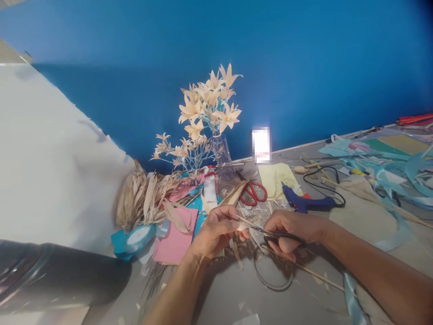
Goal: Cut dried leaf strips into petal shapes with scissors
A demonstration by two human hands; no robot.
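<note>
My left hand (pixel 218 230) is closed, pinching a small pale piece of dried husk (pixel 242 225) between thumb and fingers. My right hand (pixel 284 230) wraps round a pair of dark scissors (pixel 279 234), whose blades point left and reach the husk piece. Whether the blades are apart there is too fine to tell. Below my right hand lies a thin grey ring (pixel 273 288), partly hidden by the fingers. Just beyond both hands are red-handled scissors (pixel 253 194) and a long strip of dried husk (pixel 233 197).
A blue glue gun (pixel 307 201) with a black cord lies at right, near yellow paper (pixel 275 178). Husk flowers (pixel 211 101) stand in a clear bottle (pixel 221 155). Dried husks (pixel 131 198), pink paper (pixel 177 243) and a ribbon roll (pixel 139 239) crowd the left; blue ribbons (pixel 394 180) the right.
</note>
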